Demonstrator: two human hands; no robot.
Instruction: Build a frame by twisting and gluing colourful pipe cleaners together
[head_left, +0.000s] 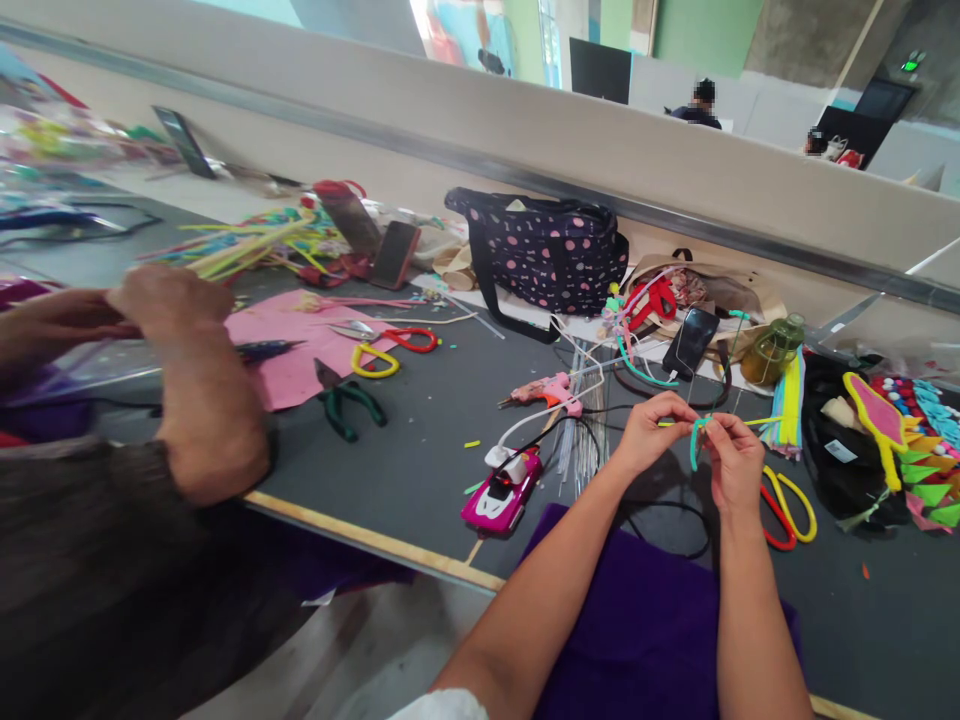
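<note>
My left hand (651,432) and my right hand (736,462) meet over the table's right half, both closed in a pinch. Between their fingertips is a short teal fuzzy stem, like a pipe cleaner (694,450), bent into a curve. A thin green stem rises above my fingers. A yellow stem passes behind both hands. Just right of my right hand lie red-and-yellow-handled scissors (789,508), their blades hidden. Under my forearms spreads a dark purple cloth (637,620). Left of my left hand are a pink glue gun (551,393) and a bundle of clear thin sticks (581,440).
A magenta power strip (504,495) with plugs and cables sits left of my forearms. Green pliers (349,400) and another pair of scissors (386,345) lie near a co-worker's arm (202,390). A patterned bag (551,250), a phone (690,342) and a bottle (772,350) stand behind.
</note>
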